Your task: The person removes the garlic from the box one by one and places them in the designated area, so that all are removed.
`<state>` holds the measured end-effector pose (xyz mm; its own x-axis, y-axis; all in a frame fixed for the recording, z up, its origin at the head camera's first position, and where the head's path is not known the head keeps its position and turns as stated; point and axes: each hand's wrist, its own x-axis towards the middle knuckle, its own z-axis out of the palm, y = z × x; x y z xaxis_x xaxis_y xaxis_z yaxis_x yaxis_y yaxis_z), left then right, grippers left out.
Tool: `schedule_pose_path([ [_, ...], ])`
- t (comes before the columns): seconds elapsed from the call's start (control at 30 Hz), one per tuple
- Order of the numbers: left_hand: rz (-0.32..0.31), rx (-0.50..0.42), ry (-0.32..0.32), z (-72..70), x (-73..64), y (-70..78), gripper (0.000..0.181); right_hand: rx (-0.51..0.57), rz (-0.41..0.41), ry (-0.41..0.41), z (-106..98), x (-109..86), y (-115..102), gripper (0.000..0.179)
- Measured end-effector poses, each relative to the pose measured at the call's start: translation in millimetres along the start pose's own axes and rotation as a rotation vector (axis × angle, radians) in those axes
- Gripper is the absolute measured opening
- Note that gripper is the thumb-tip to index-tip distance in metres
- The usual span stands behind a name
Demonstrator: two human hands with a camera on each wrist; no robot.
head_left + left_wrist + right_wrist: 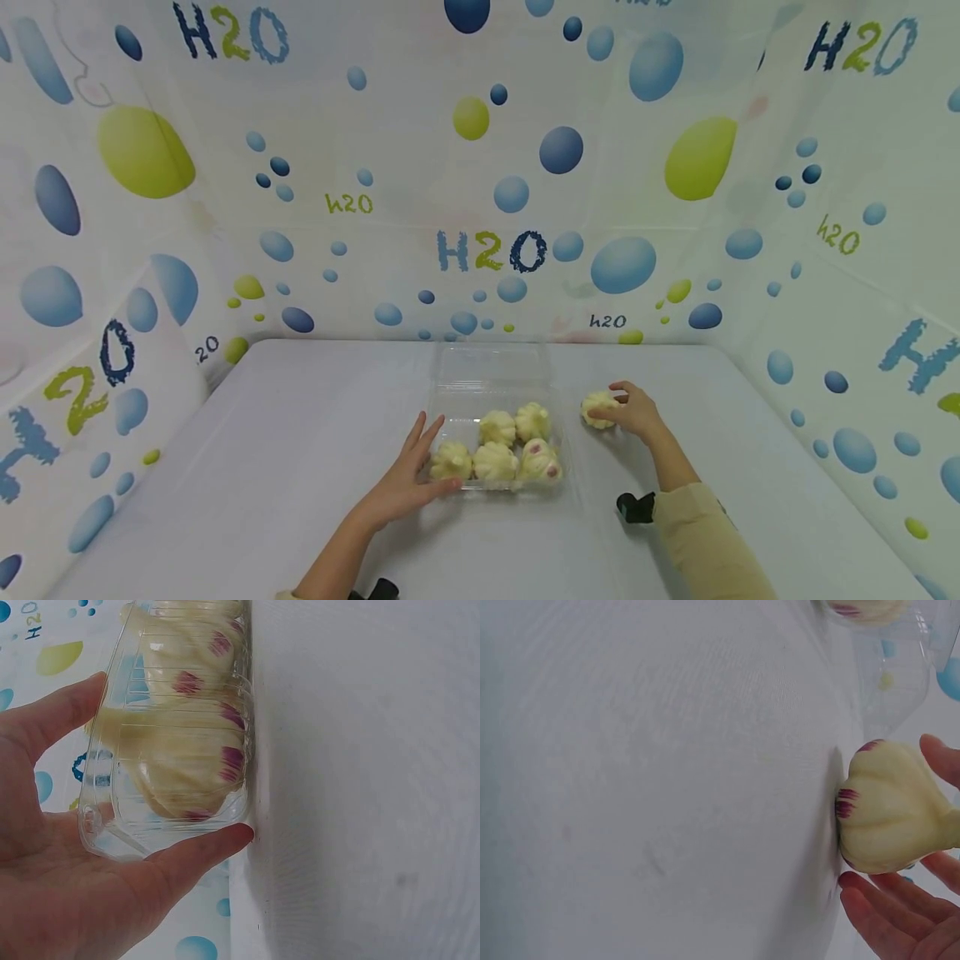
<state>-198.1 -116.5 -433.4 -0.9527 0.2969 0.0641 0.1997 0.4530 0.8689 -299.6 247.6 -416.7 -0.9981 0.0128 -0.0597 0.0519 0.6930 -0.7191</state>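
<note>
A clear plastic clamshell box [457,427] stands on the table with several garlic bulbs [497,460] inside, cream with purple marks. My left hand [405,485] spans the box's near left corner, with its thumb along the front and straight fingers at the left side. In the left wrist view, purple-streaked bulbs [187,765] show through the clear wall. Right of the box, my right hand [643,417] holds a single garlic bulb [892,810], thumb on one side and fingers on the other. That bulb's purple-marked base meets the table.
The box's clear lid [491,367] lies folded back toward the rear wall. A white cloth [300,433] covers the table. Walls printed with bubbles and H2O lettering [491,252] stand behind and on both sides. Black wrist devices [636,508] sit at both wrists.
</note>
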Motion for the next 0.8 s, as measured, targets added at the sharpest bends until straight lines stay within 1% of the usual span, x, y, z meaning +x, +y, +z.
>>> schedule_pose_path([
  [0.23, 0.006, -0.002, 0.003, -0.8, 0.5, 0.8, 0.089, 0.035, 0.035, 0.003, 0, 1.2, 4, 0.08],
  [0.43, 0.009, -0.01, -0.001, -0.6, 0.4, 2.2, 0.088, 0.055, 0.051, 0.012, -3, -1.8, 4, 0.087],
  [0.6, 0.008, -0.014, -0.004, -0.3, 0.5, 1.7, 0.088, 0.048, 0.039, 0.031, -7, -6.2, 2, 0.088],
  [0.8, 0.015, -0.014, -0.007, 0.1, 0.2, -0.5, 0.088, 0.069, 0.02, 0.045, -9, -9.8, 0, 0.089],
])
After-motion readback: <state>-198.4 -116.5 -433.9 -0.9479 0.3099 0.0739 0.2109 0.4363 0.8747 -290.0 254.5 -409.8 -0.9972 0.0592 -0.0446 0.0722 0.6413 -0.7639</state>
